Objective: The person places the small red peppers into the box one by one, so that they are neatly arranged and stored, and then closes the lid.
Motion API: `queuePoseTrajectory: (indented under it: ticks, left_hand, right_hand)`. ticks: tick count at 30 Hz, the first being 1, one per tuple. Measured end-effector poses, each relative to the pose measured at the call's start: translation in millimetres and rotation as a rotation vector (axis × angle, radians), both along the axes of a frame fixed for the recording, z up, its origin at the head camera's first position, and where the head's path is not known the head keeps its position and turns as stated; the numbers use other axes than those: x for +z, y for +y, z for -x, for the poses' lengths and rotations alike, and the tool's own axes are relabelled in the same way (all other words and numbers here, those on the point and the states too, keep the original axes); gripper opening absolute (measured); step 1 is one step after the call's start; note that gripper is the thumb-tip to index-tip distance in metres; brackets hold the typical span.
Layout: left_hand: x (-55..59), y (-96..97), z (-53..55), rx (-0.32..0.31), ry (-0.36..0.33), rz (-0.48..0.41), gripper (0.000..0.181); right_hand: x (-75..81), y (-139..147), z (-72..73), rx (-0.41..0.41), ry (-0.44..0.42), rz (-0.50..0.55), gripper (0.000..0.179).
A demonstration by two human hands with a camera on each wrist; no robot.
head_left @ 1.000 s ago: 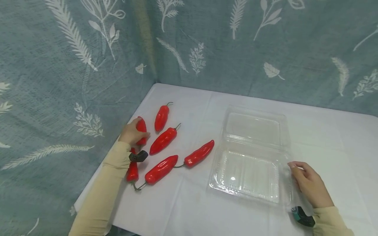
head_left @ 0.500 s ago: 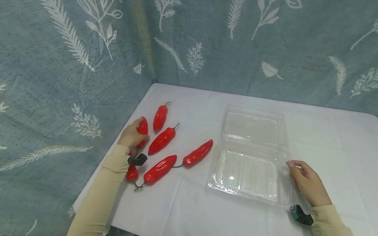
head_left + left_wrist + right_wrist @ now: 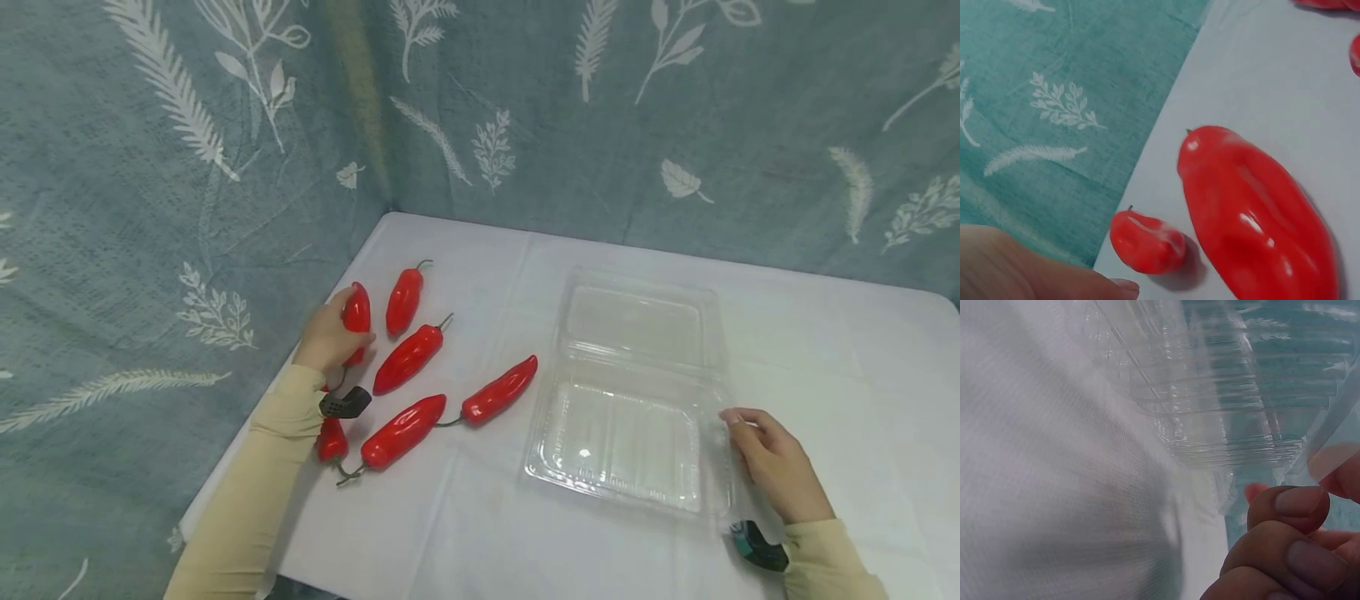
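My left hand [image 3: 327,340] grips a red pepper [image 3: 356,310] near the table's left edge, fingers on its far side and thumb on its near side. Its stem hangs toward the wrist. In the left wrist view, a fingertip [image 3: 1124,284] lies close to a small-looking red pepper [image 3: 1150,247], beside a large one [image 3: 1254,219]. At the right, my right hand [image 3: 776,467] pinches the rim of a clear plastic clamshell container [image 3: 637,362], whose lid lies folded back. The right wrist view shows the thumb and fingers [image 3: 1300,503] at the ribbed plastic.
Several more red peppers lie on the white cloth: one at the back [image 3: 405,302], one in the middle [image 3: 408,360], one toward the container [image 3: 498,392]. Another pepper [image 3: 332,442] sits partly under my left wrist. A green leaf-patterned curtain [image 3: 525,125] borders the table behind and at left.
My left hand has shifted slightly away from me with the pepper, and the pepper's stem now shows below it. My right hand stays at the container's rim.
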State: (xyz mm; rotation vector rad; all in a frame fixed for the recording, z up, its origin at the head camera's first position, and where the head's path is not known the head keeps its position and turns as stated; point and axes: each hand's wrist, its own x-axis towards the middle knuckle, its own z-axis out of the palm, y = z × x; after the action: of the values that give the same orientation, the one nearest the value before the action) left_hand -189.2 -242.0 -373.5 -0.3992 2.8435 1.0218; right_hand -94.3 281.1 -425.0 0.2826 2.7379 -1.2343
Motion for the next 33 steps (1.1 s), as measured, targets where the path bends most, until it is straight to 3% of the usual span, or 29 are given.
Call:
queuePoseTrajectory:
  ticks: [4,15,24,33]
  left_hand:
    - [5.2,5.1,0.5,-0.004,0.012,0.004,0.087]
    - [17.6,19.2,1.2,-0.093,0.061,0.001,0.089]
    - [31.0,35.9,-5.4,-0.148,0.079,0.02,0.089]
    - [26.4,58.3,-12.8,-0.217,0.106,-0.003,0.085]
  right_hand:
    - [1.1,0.8,-1.3,0.006,0.026,0.006,0.046]
    - [2.7,-1.2,-2.4,0.001,0.101,0.0,0.04]
    - [1.9,-8.2,-1.6,-0.014,0.024,0.002,0.048]
    - [5.7,-13.9,-2.6,-0.001,0.038,-0.047,0.056]
